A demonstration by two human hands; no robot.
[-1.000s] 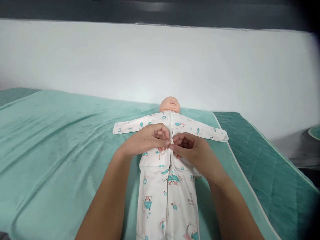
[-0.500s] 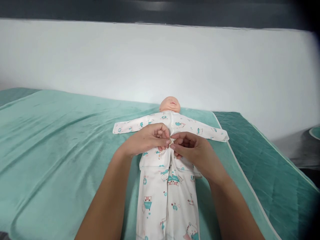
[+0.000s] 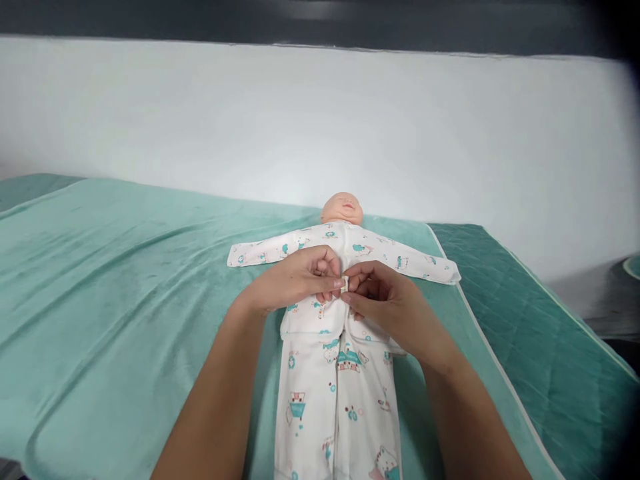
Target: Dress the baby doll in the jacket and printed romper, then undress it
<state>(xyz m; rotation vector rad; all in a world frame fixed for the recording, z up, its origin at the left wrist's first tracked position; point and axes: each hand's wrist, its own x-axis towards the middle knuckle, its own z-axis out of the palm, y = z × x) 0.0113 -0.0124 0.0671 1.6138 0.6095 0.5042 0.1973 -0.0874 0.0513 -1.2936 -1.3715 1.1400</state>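
A baby doll point(image 3: 343, 208) lies face up, its head away from me, dressed in a white patterned top point(image 3: 310, 321) and matching trousers point(image 3: 310, 400). Both sleeves stretch out sideways. My left hand point(image 3: 305, 277) pinches the left side of the top's front opening at the belly. Right beside it, my right hand point(image 3: 377, 293) grips the other side of the opening between thumb and fingers. A bit of pale edging shows between the fingertips. Any fastener there is too small to make out.
The doll rests on a light green blanket point(image 3: 125, 300) with soft folds. A darker green quilted cover point(image 3: 530, 333) lies to the right. A white wall point(image 3: 320, 120) rises behind the bed.
My right fingers have shifted slightly and the cloth edge between my hands is turned a little differently. The left hand keeps its pinch.
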